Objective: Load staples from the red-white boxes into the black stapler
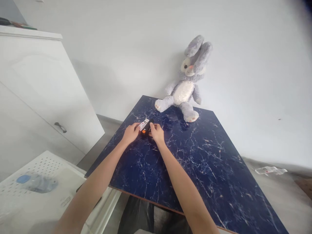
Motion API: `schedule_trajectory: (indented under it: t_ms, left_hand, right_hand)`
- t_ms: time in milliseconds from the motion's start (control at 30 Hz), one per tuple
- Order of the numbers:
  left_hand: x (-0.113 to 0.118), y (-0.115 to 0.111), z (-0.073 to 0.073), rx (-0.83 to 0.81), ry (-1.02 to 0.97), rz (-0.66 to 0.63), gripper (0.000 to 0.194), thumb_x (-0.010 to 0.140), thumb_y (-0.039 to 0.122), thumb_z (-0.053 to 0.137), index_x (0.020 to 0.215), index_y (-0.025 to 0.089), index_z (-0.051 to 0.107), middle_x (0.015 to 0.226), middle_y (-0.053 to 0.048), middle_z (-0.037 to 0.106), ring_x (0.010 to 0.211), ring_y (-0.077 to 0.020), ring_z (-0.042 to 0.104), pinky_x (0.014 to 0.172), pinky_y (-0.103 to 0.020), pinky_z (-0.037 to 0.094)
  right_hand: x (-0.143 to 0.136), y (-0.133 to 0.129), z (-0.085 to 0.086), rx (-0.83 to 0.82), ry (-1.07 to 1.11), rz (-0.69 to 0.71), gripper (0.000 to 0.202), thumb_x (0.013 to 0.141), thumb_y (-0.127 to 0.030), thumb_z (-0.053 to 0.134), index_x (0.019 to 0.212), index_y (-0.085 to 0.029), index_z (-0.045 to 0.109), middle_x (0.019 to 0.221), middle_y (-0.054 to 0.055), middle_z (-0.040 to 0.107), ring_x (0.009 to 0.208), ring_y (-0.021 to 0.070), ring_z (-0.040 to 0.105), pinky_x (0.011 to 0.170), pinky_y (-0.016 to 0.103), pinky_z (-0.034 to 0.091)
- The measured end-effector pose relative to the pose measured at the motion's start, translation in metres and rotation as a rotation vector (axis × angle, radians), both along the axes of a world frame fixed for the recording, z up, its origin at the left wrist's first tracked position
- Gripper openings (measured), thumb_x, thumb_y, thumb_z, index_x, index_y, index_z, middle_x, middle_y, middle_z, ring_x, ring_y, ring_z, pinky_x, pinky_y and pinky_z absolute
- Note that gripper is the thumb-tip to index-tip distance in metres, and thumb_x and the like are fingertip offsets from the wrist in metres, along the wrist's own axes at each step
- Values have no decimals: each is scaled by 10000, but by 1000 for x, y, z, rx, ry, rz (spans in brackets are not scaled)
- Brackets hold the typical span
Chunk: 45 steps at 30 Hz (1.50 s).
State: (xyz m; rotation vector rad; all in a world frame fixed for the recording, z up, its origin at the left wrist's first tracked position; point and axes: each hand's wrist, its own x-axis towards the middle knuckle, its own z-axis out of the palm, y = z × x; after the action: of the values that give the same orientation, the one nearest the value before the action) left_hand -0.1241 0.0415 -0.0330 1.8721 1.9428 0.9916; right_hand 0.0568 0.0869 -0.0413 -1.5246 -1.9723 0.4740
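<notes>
A small black object [147, 128] with an orange patch at its near end is between my two hands, over the blue marbled table [195, 156]. My right hand [156, 132] has its thumb and fingers closed on the black object's right side. At its left side is a white label or card [143, 124] with print too small to read. My left hand [131, 132] pinches the left edge of this white piece. Whether the white piece is fixed to the black object cannot be made out.
A grey plush rabbit [184, 92] sits at the table's back edge against the wall. At the left stand a white cabinet [44, 87] and a low white surface with a clear bottle [39, 183]. Another clear bottle [270, 170] lies on the floor at the right.
</notes>
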Motion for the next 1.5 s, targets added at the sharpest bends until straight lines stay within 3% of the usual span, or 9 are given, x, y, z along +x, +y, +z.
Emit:
schedule_trajectory:
  t_ms: [100, 267, 400, 633, 900, 967, 1100, 1267, 1500]
  left_hand:
    - [-7, 3, 1, -30, -24, -73, 391, 966, 369, 468, 1291, 252, 654, 1232, -55, 720, 1126, -281, 659, 988, -398, 500]
    - [-11, 4, 5, -78, -39, -125, 427, 928, 360, 521, 1330, 270, 632, 1267, -39, 705, 1128, -279, 662, 978, -386, 512]
    - [-9, 1, 9, -62, -38, -105, 411, 904, 327, 545, 1292, 253, 658, 1276, -45, 695, 1144, -278, 646, 991, -390, 501]
    - [-3, -4, 15, -64, -58, -47, 391, 843, 403, 656, 1192, 233, 698, 1113, -53, 746, 895, -238, 708, 828, -346, 556]
    - [-19, 8, -1, 28, -382, 189, 432, 869, 389, 628, 1261, 208, 641, 1123, -78, 745, 772, -201, 730, 734, -326, 579]
    - [-25, 10, -3, 11, -310, 238, 361, 888, 368, 595, 1197, 199, 677, 1097, -82, 748, 814, -220, 729, 786, -352, 570]
    - [-26, 9, -3, 99, 134, 275, 281, 879, 321, 610, 1080, 180, 748, 1164, -140, 708, 1136, -333, 616, 1055, -481, 418]
    - [-11, 3, -5, 213, 283, 105, 310, 914, 401, 577, 1043, 204, 778, 1346, -121, 619, 1294, -379, 449, 1111, -518, 331]
    - [-3, 0, 2, 249, 148, -47, 312, 936, 363, 548, 1105, 206, 759, 1194, -108, 699, 1189, -315, 518, 1095, -479, 351]
  right_hand:
    - [14, 19, -2, -8, 144, -17, 492, 935, -272, 366, 1393, -183, 522, 1300, 94, 663, 1117, 213, 653, 1000, 359, 484]
    - [23, 40, -5, -28, 106, 254, 714, 759, -134, 514, 1462, -234, 442, 1330, 26, 658, 1243, 201, 587, 1089, 344, 428]
    - [21, 40, -7, -22, 139, 264, 726, 760, -132, 495, 1476, -209, 406, 1349, 29, 645, 1216, 179, 609, 1069, 316, 453]
    - [21, 28, -2, -15, 87, 234, 683, 782, -159, 504, 1460, -201, 434, 1345, 45, 648, 1242, 218, 595, 1072, 346, 454]
    - [24, 26, -3, -15, 123, 209, 632, 809, -159, 522, 1436, -208, 458, 1307, 48, 671, 1203, 218, 622, 1071, 352, 457]
    - [24, 27, -5, -9, 148, 215, 619, 805, -150, 532, 1419, -206, 477, 1294, 54, 676, 1201, 223, 625, 1074, 361, 456]
    - [24, 31, -12, 14, 201, 223, 613, 788, -134, 551, 1394, -208, 494, 1262, 66, 688, 1189, 233, 635, 1070, 378, 462]
    - [24, 32, -14, 33, 208, 225, 614, 776, -136, 551, 1380, -225, 498, 1238, 57, 692, 1163, 236, 637, 1060, 387, 465]
    - [28, 23, -9, 92, 116, 206, 383, 762, -175, 543, 1134, -185, 635, 1102, 92, 689, 1033, 263, 620, 974, 403, 486]
